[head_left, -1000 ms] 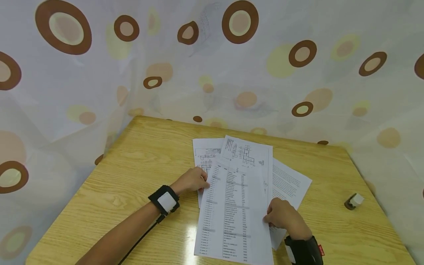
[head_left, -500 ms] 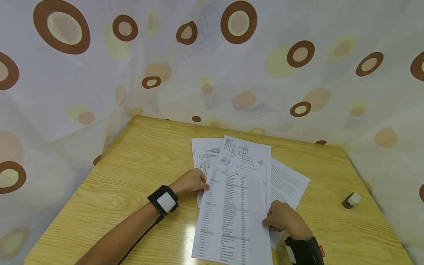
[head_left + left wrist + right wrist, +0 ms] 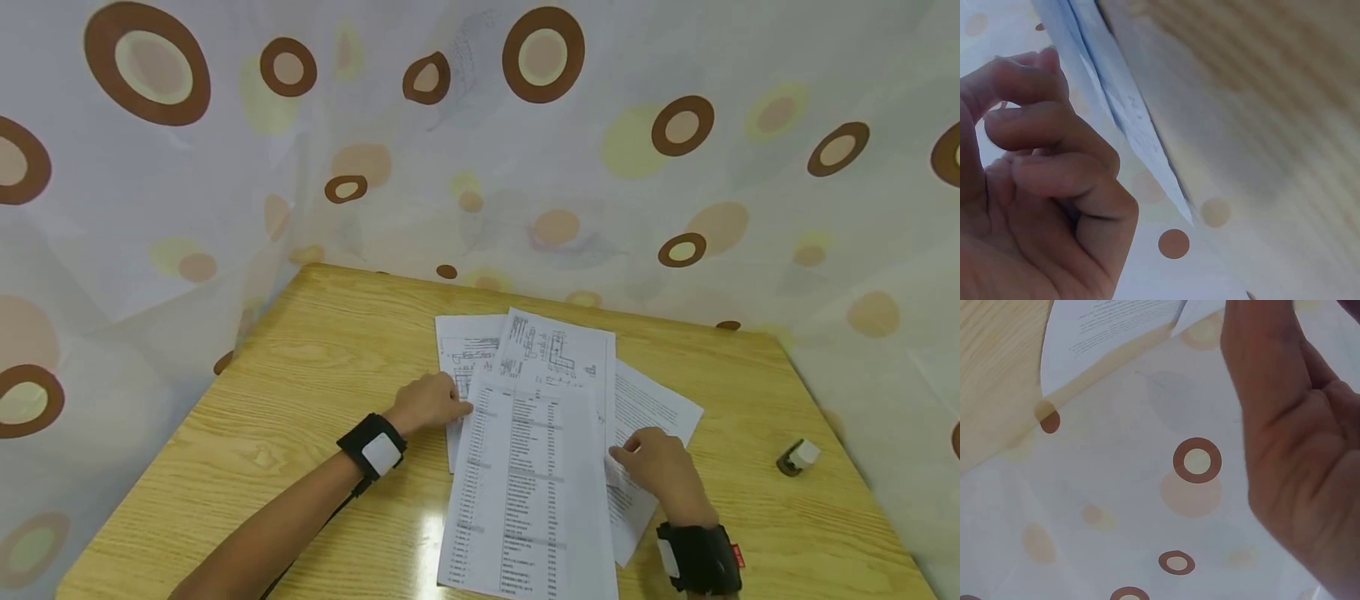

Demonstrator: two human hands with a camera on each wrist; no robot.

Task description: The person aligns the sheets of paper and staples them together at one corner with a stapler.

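"Our right hand point(image 3: 658, 467) sits farther up beside the list sheet point(image 3: 525, 508) than half a second earlier, doesn't it?"

"It does, and our left hand point(image 3: 427, 402) is slightly higher too. The list sheet lies nearest us, between both hands."

"Are we pinching anything?"

"We cannot tell. Our left fingers curl, the thumb tip at the papers' left edge; our right fingers bend near the list's right edge, and the right wrist view cuts off their tips."

"What do we count?"

"Two hands, two black wrist straps point(image 3: 372, 447), four sheets showing and one small bottle point(image 3: 797, 457). Beyond the list, the text sheet point(image 3: 652, 408) juts out rightward, partly hidden by our right hand. The bottle, dark with a white cap, sits well apart, to the right."

"And farther off?"

"Two drawing sheets: the list covers the lower part of the middle one point(image 3: 558, 346), which overlaps the left one point(image 3: 468, 329). Under everything we see a wood-grained table point(image 3: 337, 350), glare shining beside the list. White cloth point(image 3: 450, 142) with brown rings hangs behind it and along both sides."
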